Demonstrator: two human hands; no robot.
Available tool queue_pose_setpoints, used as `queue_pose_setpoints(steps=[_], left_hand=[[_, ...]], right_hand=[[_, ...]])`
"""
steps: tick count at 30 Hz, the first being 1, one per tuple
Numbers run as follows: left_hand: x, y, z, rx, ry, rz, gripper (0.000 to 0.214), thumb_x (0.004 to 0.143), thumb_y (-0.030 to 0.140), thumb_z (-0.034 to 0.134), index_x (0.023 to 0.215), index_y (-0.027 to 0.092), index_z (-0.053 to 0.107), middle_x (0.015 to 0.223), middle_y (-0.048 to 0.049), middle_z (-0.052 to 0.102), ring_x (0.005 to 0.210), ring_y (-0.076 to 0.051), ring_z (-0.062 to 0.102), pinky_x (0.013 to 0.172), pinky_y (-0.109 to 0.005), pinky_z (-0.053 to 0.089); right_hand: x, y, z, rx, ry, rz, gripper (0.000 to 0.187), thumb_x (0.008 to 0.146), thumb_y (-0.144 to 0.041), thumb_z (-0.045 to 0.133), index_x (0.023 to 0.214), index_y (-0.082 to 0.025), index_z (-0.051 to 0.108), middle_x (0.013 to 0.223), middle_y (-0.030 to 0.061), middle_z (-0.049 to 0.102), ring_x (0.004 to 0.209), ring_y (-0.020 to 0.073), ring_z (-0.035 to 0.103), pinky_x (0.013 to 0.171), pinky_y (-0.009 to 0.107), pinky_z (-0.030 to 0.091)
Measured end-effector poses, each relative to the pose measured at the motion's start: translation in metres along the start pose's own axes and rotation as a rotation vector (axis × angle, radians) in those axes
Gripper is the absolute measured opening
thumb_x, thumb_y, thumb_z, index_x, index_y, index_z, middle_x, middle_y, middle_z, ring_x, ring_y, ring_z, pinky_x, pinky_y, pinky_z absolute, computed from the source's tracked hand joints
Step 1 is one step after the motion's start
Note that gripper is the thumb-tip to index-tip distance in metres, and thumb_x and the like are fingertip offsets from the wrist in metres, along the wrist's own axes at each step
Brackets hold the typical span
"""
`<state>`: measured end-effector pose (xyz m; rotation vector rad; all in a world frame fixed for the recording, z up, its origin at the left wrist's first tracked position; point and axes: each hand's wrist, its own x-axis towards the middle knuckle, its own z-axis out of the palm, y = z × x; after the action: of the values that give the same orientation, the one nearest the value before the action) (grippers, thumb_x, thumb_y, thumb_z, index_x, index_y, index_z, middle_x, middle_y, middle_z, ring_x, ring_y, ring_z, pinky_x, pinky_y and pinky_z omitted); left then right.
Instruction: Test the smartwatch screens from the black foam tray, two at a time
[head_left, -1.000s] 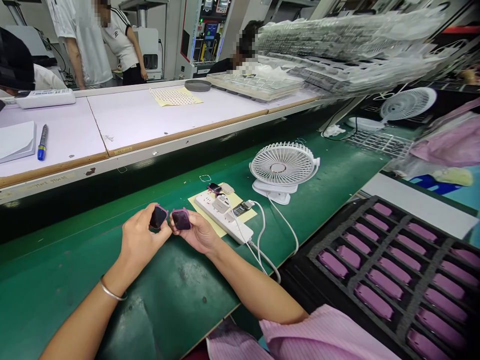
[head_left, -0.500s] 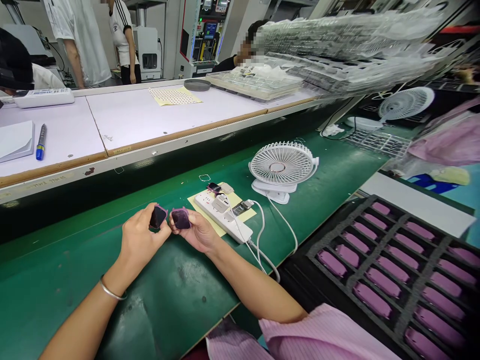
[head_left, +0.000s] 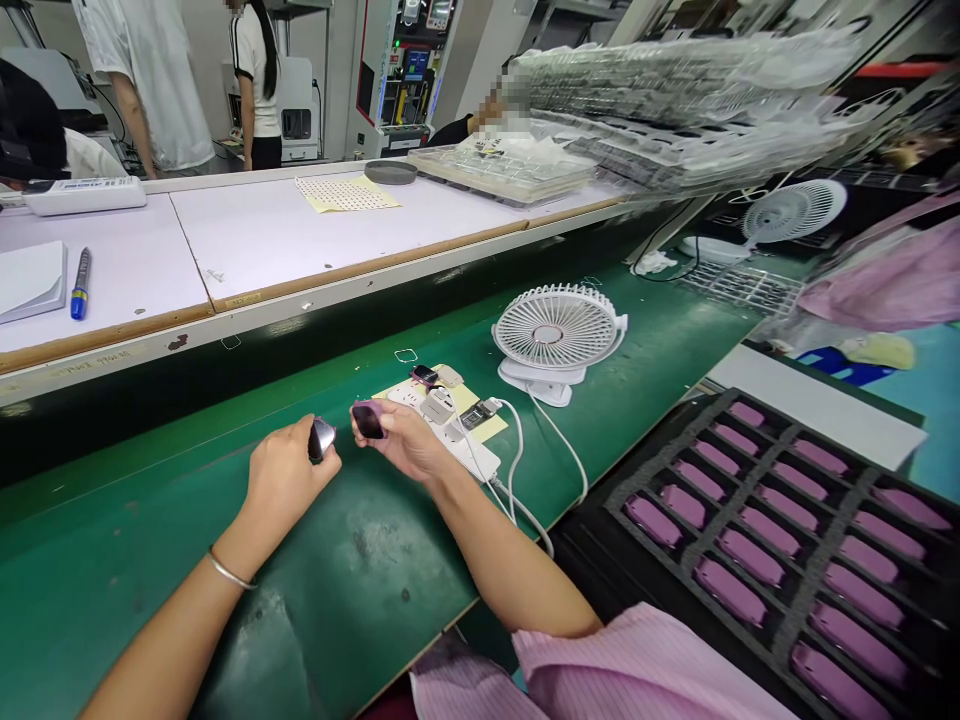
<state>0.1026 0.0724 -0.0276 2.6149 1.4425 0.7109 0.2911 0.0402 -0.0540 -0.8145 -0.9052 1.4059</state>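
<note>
My left hand (head_left: 289,470) is closed on a smartwatch body (head_left: 322,440) with a dark, glossy screen that catches the light. In my right hand (head_left: 409,440), between thumb and fingers, is a second smartwatch body (head_left: 368,420) with a purple rim and its dark screen facing me. The two are held a short way apart above the green work surface (head_left: 360,610). Just past my right hand, another small dark-screened device (head_left: 424,375) lies by the white power strip (head_left: 480,459), which has chargers and cables plugged in. Neither watch has a visible strap.
A white fan (head_left: 559,330) stands right of the power strip, its cable running forward. At my right is a black foam tray (head_left: 780,620) holding several purple pieces (head_left: 731,590). The raised white shelf (head_left: 262,240) bears a pen (head_left: 81,285) and stacked plastic trays (head_left: 510,170). People are beyond.
My hands have drawn apart, the right one moving slightly right with its watch. The watch in my left hand has turned, and its screen now reflects light.
</note>
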Motion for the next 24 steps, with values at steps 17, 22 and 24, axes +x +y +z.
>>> queue_pose_setpoints(steps=[17, 22, 24], left_hand=[[-0.005, 0.007, 0.025, 0.081, -0.549, -0.072, 0.08, 0.09, 0.052, 0.057, 0.149, 0.002, 0.035, 0.117, -0.0229, 0.065, 0.108, -0.033, 0.066, 0.085, -0.036, 0.051], [-0.006, 0.006, 0.024, 0.058, -0.579, -0.065, 0.083, 0.088, 0.049, 0.062, 0.15, 0.003, 0.033, 0.118, -0.0231, 0.064, 0.108, -0.034, 0.065, 0.085, -0.036, 0.051], [-0.007, 0.004, 0.026, 0.049, -0.567, -0.05, 0.079, 0.089, 0.047, 0.062, 0.149, 0.003, 0.036, 0.119, -0.0237, 0.063, 0.109, -0.034, 0.064, 0.087, -0.038, 0.05]], right_hand=[[-0.064, -0.112, -0.06, -1.256, 0.689, -0.456, 0.024, 0.093, -0.037, 0.057, 0.108, -0.021, 0.066, 0.086, 0.0046, 0.068, 0.069, 0.0184, 0.062, 0.065, 0.032, 0.051], [-0.007, -0.088, -0.125, -1.41, 0.479, 0.129, 0.026, 0.081, -0.04, 0.062, 0.088, -0.015, 0.067, 0.064, 0.003, 0.062, 0.057, 0.0185, 0.059, 0.055, 0.029, 0.043], [0.005, -0.067, -0.137, -1.447, 0.444, 0.174, 0.024, 0.073, -0.032, 0.068, 0.087, -0.014, 0.066, 0.061, 0.0034, 0.062, 0.056, 0.0198, 0.059, 0.055, 0.028, 0.042]])
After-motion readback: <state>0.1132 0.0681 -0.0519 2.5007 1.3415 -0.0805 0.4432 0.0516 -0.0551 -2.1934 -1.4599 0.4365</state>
